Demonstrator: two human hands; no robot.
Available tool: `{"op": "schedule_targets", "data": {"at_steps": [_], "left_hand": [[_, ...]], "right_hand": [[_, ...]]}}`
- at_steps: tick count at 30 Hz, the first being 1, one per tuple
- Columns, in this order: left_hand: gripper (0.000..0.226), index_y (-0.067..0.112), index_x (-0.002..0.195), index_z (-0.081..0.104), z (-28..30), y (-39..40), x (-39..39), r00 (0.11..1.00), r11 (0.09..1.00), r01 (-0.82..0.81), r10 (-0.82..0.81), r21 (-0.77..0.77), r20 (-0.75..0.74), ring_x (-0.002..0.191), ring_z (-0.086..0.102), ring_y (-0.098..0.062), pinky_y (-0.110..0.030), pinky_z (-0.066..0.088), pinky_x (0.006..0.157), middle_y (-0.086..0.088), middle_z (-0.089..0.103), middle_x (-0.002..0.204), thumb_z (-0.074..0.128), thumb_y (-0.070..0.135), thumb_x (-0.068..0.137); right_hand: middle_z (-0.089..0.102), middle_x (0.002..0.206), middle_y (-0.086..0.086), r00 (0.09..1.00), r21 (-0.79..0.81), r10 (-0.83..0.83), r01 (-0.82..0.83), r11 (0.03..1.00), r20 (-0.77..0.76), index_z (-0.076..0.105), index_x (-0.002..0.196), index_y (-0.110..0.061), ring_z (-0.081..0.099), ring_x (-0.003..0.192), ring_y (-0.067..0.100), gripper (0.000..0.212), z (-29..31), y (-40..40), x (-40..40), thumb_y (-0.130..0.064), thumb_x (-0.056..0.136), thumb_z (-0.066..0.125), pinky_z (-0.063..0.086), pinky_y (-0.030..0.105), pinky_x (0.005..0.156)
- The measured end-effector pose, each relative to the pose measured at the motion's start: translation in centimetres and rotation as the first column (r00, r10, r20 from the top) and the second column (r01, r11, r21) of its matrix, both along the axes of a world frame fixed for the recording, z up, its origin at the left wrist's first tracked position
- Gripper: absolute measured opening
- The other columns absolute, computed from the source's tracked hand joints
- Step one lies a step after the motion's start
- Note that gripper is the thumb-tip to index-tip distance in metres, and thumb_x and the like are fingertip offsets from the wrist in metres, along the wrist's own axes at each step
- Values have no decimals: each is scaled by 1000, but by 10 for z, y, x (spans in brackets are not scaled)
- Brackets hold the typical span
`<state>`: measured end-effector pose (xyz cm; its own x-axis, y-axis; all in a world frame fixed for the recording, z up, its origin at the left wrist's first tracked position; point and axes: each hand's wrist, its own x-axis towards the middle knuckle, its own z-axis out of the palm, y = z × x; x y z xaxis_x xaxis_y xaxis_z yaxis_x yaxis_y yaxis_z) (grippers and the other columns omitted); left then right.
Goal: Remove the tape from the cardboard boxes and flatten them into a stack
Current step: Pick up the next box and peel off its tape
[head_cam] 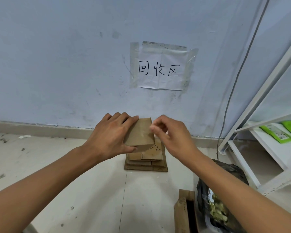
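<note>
A small brown cardboard box [141,133] is held in the air in front of the wall, above a stack of flattened cardboard [147,163] on the floor. My left hand [111,135] grips the box from its left side, fingers over the top and thumb under the near edge. At the box's right edge my right hand [170,133] has its fingertips pinched together; whether tape is between them is too small to tell.
An open cardboard box [185,212] stands on the floor at lower right beside a black plastic bag [225,195] of scraps. A white shelf frame [265,132] with green packets is on the right. A paper sign [161,68] is taped to the wall.
</note>
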<state>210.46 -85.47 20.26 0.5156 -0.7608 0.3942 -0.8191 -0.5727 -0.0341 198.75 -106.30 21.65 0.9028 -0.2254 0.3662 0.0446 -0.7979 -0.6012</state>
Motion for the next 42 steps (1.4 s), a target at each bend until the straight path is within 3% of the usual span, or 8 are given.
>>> {"op": "schedule_targets", "data": {"at_steps": [3, 18, 20, 22, 27, 31, 36, 42], "left_hand": [[98, 26, 150, 47, 2, -4, -4, 1000, 1000, 8, -8, 4, 16, 110, 57, -20, -36, 42, 92, 7, 60, 126, 72, 74, 68], [95, 21, 146, 53, 5, -4, -6, 995, 1000, 11, -10, -8, 96, 105, 61, -24, -40, 45, 88, 2, 64, 121, 80, 64, 67], [96, 23, 148, 50, 4, -2, -6, 997, 1000, 17, -17, -2, 76, 106, 60, -23, -39, 45, 89, 3, 62, 123, 78, 66, 68], [97, 26, 151, 43, 3, -1, -8, 999, 1000, 9, -10, 13, 39, 107, 57, -22, -39, 43, 91, 5, 56, 126, 72, 68, 69], [104, 27, 155, 30, -3, -2, -14, 996, 999, -28, 30, 30, -82, 112, 54, -21, -40, 41, 96, 4, 49, 125, 48, 86, 70], [107, 26, 158, 24, -5, -6, -16, 977, 997, -72, 66, -24, -205, 117, 53, -21, -40, 42, 97, 4, 51, 131, 43, 90, 74], [99, 45, 162, 12, -5, -8, -15, 992, 999, -43, 42, -5, -118, 108, 52, -22, -39, 39, 89, 4, 50, 117, 45, 85, 77], [88, 48, 152, 28, -6, -16, -24, 987, 995, -49, 36, -82, -155, 103, 54, -20, -38, 40, 83, 8, 51, 110, 49, 84, 75]], "right_hand": [[57, 95, -16, 998, -365, -22, -2, 931, -59, 58, 97, -36, 56, 74, 4, 33, -5, 10, 2, -67, 89, 64, 50, 32, 67], [60, 76, -3, 980, -760, -6, 157, 630, 197, 66, 79, -18, 58, 58, 19, 16, -13, 27, 10, -23, 84, 80, 28, 26, 44], [61, 78, -7, 990, -494, -82, 130, 860, 119, 65, 81, -19, 59, 61, 18, 12, -14, 28, 13, -25, 90, 69, 40, 30, 51], [61, 69, -9, 997, 215, -67, 73, 974, -34, 68, 81, -17, 56, 61, 12, 14, -6, 23, 13, -21, 94, 66, 47, 28, 57], [59, 75, 4, 972, 912, 231, -61, 407, -38, 65, 86, -9, 54, 63, 13, 18, 4, 18, 7, -11, 103, 59, 48, 22, 57], [64, 84, 7, 977, 989, 193, -67, -135, 93, 59, 90, -9, 62, 70, 13, 13, 2, 25, 7, -9, 102, 55, 55, 20, 61], [74, 88, 13, 1000, 996, 17, -5, 93, 4, 56, 85, -8, 67, 66, 20, 15, -2, 27, 9, -6, 99, 50, 50, 24, 57], [71, 95, 19, 990, 998, -131, -43, 37, 47, 55, 92, -6, 64, 59, 17, 7, -4, 35, 9, -3, 97, 52, 48, 21, 49]]}}
